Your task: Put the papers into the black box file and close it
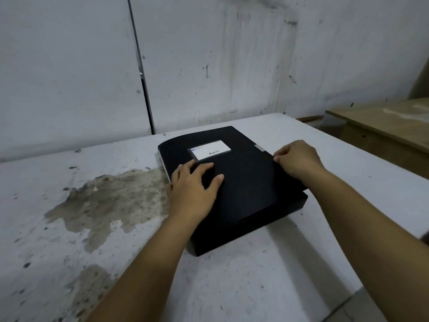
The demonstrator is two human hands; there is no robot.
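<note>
The black box file lies flat on the white table, lid down, with a white label on top. A thin white edge shows along its left side. My left hand rests flat on the lid's left part, fingers spread. At the lid's right edge my right hand pinches the cover with curled fingers, just below a small grey clasp tab. The lid's near right corner sits slightly raised over the base. No loose papers are in sight.
A large brown stain marks the table to the left of the file. The grey wall stands right behind the table. A wooden bench or board lies at the right, beyond the table's edge.
</note>
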